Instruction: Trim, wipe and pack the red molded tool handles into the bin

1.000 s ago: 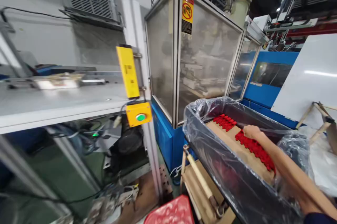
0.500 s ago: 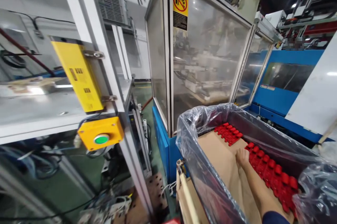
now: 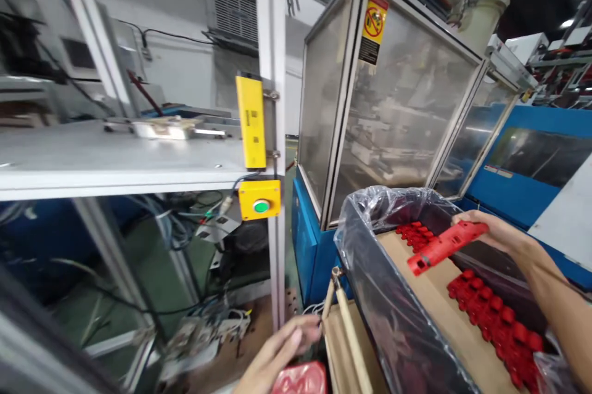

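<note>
My right hand [image 3: 490, 230] is closed on a long red plastic part [image 3: 444, 247], held above a plastic-lined bin [image 3: 393, 314]. Inside the bin, a brown cardboard sheet [image 3: 439, 314] carries rows of red parts [image 3: 497, 314], with another small group of red parts [image 3: 416, 235] at the far end. My left hand [image 3: 277, 354] hangs low beside the bin with its fingers loosely apart, holding nothing, just above a red object [image 3: 300, 378] on the floor.
A white metal frame table [image 3: 115, 163] with a yellow sensor bar [image 3: 251, 123] and a yellow button box [image 3: 259, 200] stands left. A glass-walled machine enclosure [image 3: 393, 110] rises behind the bin. Cables [image 3: 203, 332] lie on the floor. A wooden frame [image 3: 349, 338] supports the bin.
My right hand lifted off the rows in the bin and now holds a red part up. My left hand came into view at the bottom. The view swung.
</note>
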`<state>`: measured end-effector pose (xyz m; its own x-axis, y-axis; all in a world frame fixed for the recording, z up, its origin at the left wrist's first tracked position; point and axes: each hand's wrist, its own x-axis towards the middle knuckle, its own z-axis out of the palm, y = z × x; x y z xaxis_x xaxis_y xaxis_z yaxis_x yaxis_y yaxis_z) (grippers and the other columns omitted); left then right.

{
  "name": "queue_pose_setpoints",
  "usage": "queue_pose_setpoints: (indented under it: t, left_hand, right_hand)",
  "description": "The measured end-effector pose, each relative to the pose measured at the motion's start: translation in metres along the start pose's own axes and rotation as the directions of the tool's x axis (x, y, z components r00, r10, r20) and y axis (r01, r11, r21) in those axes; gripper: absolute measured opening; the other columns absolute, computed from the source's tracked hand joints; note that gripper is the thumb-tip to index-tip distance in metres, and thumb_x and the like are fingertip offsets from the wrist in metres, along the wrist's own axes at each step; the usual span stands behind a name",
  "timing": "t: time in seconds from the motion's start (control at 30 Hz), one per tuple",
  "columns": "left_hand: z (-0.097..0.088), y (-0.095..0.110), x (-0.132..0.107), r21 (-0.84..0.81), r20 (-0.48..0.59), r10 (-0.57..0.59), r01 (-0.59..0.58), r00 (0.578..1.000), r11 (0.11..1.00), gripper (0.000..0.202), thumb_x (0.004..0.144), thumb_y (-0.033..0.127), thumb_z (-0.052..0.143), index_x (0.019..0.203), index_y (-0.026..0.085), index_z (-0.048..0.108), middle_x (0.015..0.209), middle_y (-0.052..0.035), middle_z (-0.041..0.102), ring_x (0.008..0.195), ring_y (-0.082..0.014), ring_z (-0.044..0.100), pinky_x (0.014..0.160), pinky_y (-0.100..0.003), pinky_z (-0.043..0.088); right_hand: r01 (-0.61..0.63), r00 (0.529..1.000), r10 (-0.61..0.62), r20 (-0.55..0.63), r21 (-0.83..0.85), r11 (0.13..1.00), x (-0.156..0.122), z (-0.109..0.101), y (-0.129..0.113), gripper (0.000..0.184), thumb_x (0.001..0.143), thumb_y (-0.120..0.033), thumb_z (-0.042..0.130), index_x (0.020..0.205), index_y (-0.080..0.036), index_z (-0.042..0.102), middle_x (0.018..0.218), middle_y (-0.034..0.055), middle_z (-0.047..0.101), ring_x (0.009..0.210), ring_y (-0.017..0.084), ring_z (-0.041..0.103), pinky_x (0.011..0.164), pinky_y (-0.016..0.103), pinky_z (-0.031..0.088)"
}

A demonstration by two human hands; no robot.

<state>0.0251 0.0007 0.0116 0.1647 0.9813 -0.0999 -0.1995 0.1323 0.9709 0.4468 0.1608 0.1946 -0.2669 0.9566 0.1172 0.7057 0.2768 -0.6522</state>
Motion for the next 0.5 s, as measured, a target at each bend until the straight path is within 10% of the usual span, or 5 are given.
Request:
queue_pose_setpoints:
  t: [0.1,0.23,0.37,0.43,0.5]
  left_hand:
    - [0.015,0.036,0.017,-0.209,0.051,0.148,-0.135,0.988,0.969,0.054,0.084,0.064,0.061,0.118,0.022,0.070,0.119,-0.0080,0.071,0.122,-0.0255,0.058,0.109,-0.037,0.039]
    - [0.003,0.062,0.003,-0.414,0.492,0.092,0.140,0.866,0.900,0.066,0.087,0.069,0.053,0.120,0.014,0.069,0.097,-0.0107,0.073,0.088,-0.0207,0.070,0.080,-0.031,0.053]
    - [-0.069,0.060,-0.035,-0.473,0.366,0.088,0.104,0.926,0.875,0.068,0.088,0.068,0.053,0.119,0.010,0.069,0.064,-0.0008,0.061,0.046,-0.0087,0.054,0.050,-0.020,0.041]
    - [-0.112,0.064,-0.053,-0.470,0.175,0.164,-0.064,0.971,0.880,0.066,0.088,0.067,0.054,0.116,0.010,0.070,0.065,-0.0014,0.062,0.055,-0.0116,0.059,0.060,-0.023,0.047]
    - [-0.150,0.075,-0.067,-0.425,0.027,0.246,-0.212,0.969,0.880,0.064,0.088,0.066,0.054,0.115,0.011,0.070,0.073,-0.0047,0.066,0.080,-0.0188,0.066,0.084,-0.029,0.050]
  right_hand:
    - [0.094,0.932,-0.131,0.337,0.125,0.988,-0.003,0.049,-0.103,0.039,0.076,-0.055,0.040,0.061,-0.022,0.054,0.059,0.0009,0.055,0.054,0.015,0.051,0.057,0.028,0.045]
    - [0.226,0.758,-0.304,0.577,0.205,0.952,-0.001,0.151,-0.223,0.041,0.073,-0.059,0.044,0.056,-0.022,0.051,0.055,-0.0024,0.051,0.056,0.013,0.046,0.059,0.026,0.043]
    - [0.270,0.942,-0.287,0.175,0.112,0.956,-0.019,0.241,-0.274,0.051,0.090,-0.059,0.034,0.077,-0.021,0.065,0.075,0.0031,0.068,0.072,0.019,0.063,0.071,0.030,0.050]
    - [0.262,0.958,-0.253,-0.137,0.046,0.964,-0.039,0.288,-0.280,0.054,0.095,-0.059,0.031,0.099,-0.023,0.070,0.091,0.0059,0.075,0.079,0.022,0.070,0.073,0.032,0.053]
    - [0.274,0.952,-0.266,-0.151,0.034,0.961,-0.060,0.345,-0.285,0.054,0.094,-0.062,0.037,0.122,-0.026,0.066,0.100,0.0070,0.077,0.080,0.024,0.073,0.070,0.033,0.057]
